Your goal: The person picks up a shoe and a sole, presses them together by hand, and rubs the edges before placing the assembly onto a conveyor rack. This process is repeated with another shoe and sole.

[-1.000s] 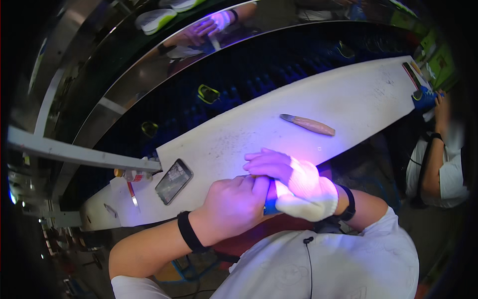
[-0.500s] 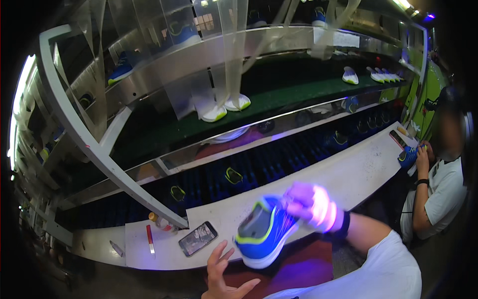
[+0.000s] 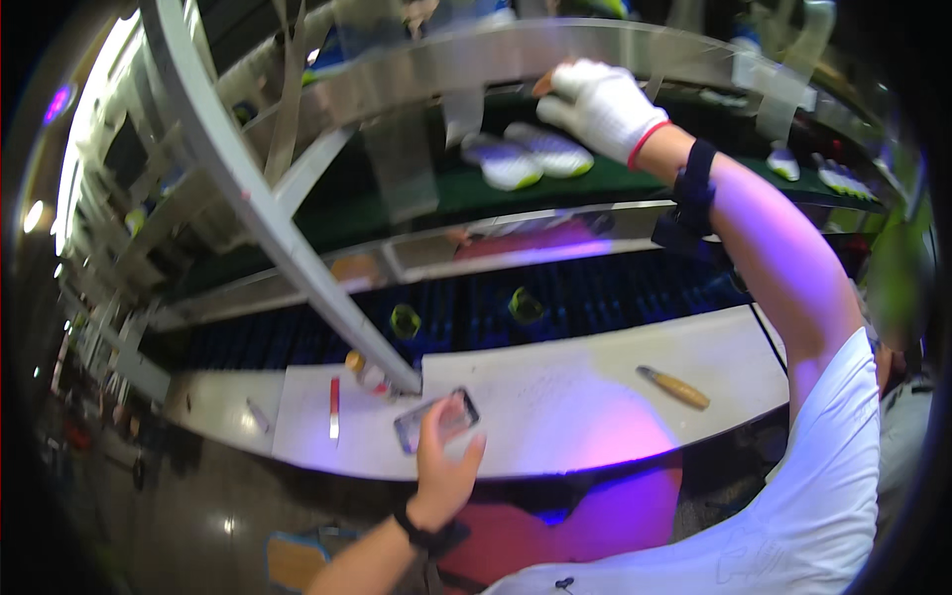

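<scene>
At top centre the gloved right hand (image 3: pixel 602 105) reaches up near two pale soles (image 3: pixel 508 167) on the green shelf (image 3: pixel 623 184); blurred from here, I can't tell whether it grips anything. Lower centre, the bare left hand (image 3: pixel 444 476) hovers, fingers spread, by a phone (image 3: pixel 409 429) on the white bench (image 3: pixel 555 412).

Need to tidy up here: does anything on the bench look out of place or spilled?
The phone lies askew on the white worktop, partly behind the left hand; it looks somewhat out of place beside work tools like the red-handled tool. No spill shows, though blur hides fine detail.
</scene>
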Action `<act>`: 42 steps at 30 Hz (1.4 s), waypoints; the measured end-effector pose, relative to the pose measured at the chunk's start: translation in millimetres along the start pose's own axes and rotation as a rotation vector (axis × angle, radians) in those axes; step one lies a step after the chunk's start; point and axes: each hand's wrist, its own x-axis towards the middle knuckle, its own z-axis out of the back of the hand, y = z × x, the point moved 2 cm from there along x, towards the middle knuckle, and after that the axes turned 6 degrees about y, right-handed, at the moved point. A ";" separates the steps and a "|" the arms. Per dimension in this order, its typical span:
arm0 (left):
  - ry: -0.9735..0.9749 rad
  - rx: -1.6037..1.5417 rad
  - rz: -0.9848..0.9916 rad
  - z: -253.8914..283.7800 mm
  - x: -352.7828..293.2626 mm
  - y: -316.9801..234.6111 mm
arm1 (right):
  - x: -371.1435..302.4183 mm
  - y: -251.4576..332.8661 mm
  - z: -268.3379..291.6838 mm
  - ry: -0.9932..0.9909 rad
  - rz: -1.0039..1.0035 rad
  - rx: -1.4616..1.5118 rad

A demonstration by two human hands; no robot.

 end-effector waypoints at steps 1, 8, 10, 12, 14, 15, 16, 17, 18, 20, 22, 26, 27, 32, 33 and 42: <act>0.024 0.055 -0.014 -5.4 24.3 6.0 | -13.4 9.5 -38.0 0.061 -0.010 0.023; -0.211 0.600 -0.070 11.8 182.2 104.3 | -59.0 -13.6 -77.2 0.406 -0.203 0.179; -0.165 0.708 0.255 16.1 231.8 115.5 | -97.3 -56.6 -75.8 0.365 -0.582 0.675; -0.393 0.767 0.011 33.3 267.8 173.1 | -105.0 -61.5 -62.9 0.359 -0.535 0.720; -0.476 0.725 0.293 60.6 300.1 232.4 | -106.1 -26.9 -31.5 0.023 0.034 0.175; -0.399 1.133 0.473 76.6 319.6 258.3 | -108.5 -31.9 -36.1 -0.060 0.029 0.195; -0.384 1.145 0.475 98.8 322.0 288.2 | -111.9 -37.7 -40.4 -0.147 0.022 0.214; -0.283 1.291 0.736 131.9 320.0 318.1 | -112.1 -24.1 -37.7 -0.208 0.026 0.319; -0.190 1.431 0.993 161.8 322.2 321.8 | -111.1 -38.3 -51.6 -0.293 0.027 0.255; 0.473 1.466 0.608 100.6 320.0 340.9 | -128.4 -37.9 -54.6 -0.226 0.055 0.240; 0.453 1.486 0.608 118.2 329.2 333.3 | -118.9 -49.9 -50.8 -0.005 -0.014 0.350; 0.370 1.499 0.637 136.4 317.2 308.9 | -117.9 -47.0 -51.7 -0.291 0.361 0.083; 0.402 1.523 0.400 120.1 305.5 296.4 | -121.1 -45.5 -37.1 -0.104 0.354 0.155; -0.093 -0.438 0.808 -7.2 216.0 135.4 | -127.0 -52.1 -45.2 0.048 0.062 0.248; -0.004 -0.545 0.779 -14.9 181.4 100.3 | -125.1 -43.0 -41.6 0.092 -0.047 0.253; 0.499 -0.540 1.001 -56.0 22.6 39.0 | -144.4 -22.8 -37.7 -0.211 0.182 0.141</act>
